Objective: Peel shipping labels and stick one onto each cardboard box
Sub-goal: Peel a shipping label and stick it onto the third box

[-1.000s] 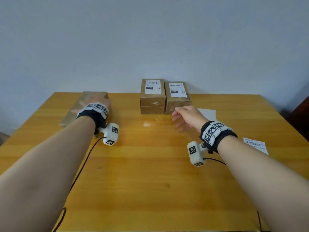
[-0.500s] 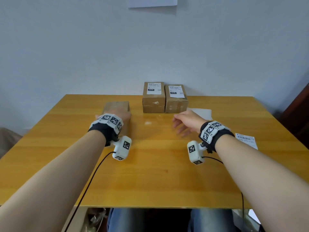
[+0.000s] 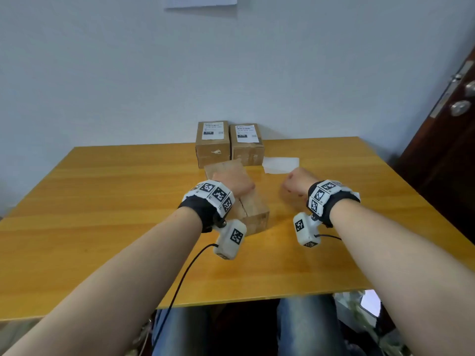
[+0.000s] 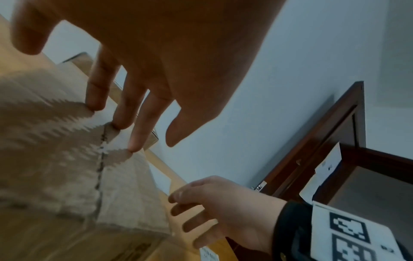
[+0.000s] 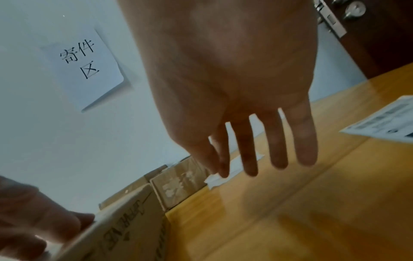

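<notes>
A plain unlabelled cardboard box point(image 3: 253, 209) sits mid-table, its top seam point(image 4: 100, 167) showing in the left wrist view. My left hand point(image 3: 231, 186) lies on top of it, fingers fairly straight, with the fingertips point(image 4: 134, 144) at the box's far edge. My right hand point(image 3: 295, 182) hovers just right of the box, holding nothing, its fingers point(image 5: 278, 150) straight above the table. Two boxes point(image 3: 212, 142) point(image 3: 247, 145) with white labels on top stand side by side at the back. A printed shipping label point(image 5: 384, 121) lies on the table to the right.
A blank white backing sheet point(image 3: 280, 164) lies right of the labelled boxes. A paper sign point(image 5: 85, 63) hangs on the wall behind. A dark wooden door point(image 3: 449, 150) stands at the right. The table's near edge point(image 3: 231, 301) is above my knees.
My left hand has brought the plain box from the table's far left to the middle, in front of the labelled boxes. My right hand stayed near the middle, now close beside the box.
</notes>
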Demonstrator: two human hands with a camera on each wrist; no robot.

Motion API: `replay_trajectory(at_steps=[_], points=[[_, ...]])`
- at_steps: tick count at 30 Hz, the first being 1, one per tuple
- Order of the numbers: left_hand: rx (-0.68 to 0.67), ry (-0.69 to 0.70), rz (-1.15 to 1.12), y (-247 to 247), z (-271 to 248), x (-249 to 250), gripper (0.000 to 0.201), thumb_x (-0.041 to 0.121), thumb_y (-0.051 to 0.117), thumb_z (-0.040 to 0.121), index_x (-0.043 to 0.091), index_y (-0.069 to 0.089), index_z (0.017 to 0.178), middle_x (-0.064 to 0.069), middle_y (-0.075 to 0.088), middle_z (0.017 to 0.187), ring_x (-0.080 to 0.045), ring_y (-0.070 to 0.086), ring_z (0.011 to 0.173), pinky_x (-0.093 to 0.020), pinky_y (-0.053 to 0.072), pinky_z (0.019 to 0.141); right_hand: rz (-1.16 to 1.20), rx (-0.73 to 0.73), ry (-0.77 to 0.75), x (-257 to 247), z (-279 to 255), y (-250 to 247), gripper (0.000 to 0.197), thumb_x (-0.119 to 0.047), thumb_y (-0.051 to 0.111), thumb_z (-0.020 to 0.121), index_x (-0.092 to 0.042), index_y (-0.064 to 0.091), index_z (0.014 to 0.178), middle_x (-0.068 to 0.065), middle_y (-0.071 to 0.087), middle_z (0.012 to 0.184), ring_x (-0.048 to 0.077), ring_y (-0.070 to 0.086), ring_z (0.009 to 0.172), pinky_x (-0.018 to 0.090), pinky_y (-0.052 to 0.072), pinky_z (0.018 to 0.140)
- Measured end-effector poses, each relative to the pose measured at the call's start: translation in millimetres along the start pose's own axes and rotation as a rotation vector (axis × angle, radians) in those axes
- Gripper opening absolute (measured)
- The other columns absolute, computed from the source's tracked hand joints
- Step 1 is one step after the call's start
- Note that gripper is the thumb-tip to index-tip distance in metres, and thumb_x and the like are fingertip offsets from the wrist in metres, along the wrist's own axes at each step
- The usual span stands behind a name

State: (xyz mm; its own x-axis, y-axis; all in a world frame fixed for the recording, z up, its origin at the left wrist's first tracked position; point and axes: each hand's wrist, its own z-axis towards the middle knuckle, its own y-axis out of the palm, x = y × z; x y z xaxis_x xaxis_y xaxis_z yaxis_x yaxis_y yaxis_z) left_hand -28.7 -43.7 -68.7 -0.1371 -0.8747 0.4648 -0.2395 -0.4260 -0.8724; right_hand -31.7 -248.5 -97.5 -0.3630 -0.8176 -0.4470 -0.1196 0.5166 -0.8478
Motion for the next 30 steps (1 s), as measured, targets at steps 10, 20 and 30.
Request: replay_trajectory(at_steps=[10, 20, 30], points=[[-0.032, 0.018, 0.052, 18.8, 6.3, 15.2, 0.026, 0.022, 0.055, 0.096, 0.012, 0.058, 0.072, 0.0, 0.056, 0.071, -0.015, 0.055, 0.062, -0.023, 0.037, 0.048, -0.358, -0.159, 0.217, 54.7, -3.3, -9.7, 0.045, -0.034, 0.048, 0.109, -0.007, 0.054, 0.145, 0.015, 0.056, 0.147, 0.031, 0.057, 0.132, 0.037, 0.047, 0.103], [-0.045, 0.045, 0.061, 5.3, 9.0, -8.7, 0.017, 0.024, 0.075, 0.087, 0.009, 0.078, 0.095, -0.005, 0.077, 0.1, -0.022, 0.072, 0.095, -0.034, 0.06, 0.081, 0.197, -0.177, -0.008, 8.6, -17.6, 9.4, 0.027, -0.027, 0.062, 0.102, -0.008, 0.068, 0.12, 0.005, 0.071, 0.116, 0.032, 0.073, 0.088, 0.046, 0.065, 0.069], [-0.021, 0.043, 0.099, -6.7, 0.1, -39.7, 0.02, 0.032, 0.074, 0.09, 0.012, 0.078, 0.091, -0.002, 0.075, 0.092, -0.018, 0.071, 0.088, -0.026, 0.057, 0.071, -0.172, -0.114, 0.035, 15.3, 4.3, 34.8, 0.083, -0.049, 0.081, 0.084, -0.016, 0.048, 0.151, 0.019, 0.046, 0.152, 0.033, 0.055, 0.128, 0.038, 0.051, 0.091]])
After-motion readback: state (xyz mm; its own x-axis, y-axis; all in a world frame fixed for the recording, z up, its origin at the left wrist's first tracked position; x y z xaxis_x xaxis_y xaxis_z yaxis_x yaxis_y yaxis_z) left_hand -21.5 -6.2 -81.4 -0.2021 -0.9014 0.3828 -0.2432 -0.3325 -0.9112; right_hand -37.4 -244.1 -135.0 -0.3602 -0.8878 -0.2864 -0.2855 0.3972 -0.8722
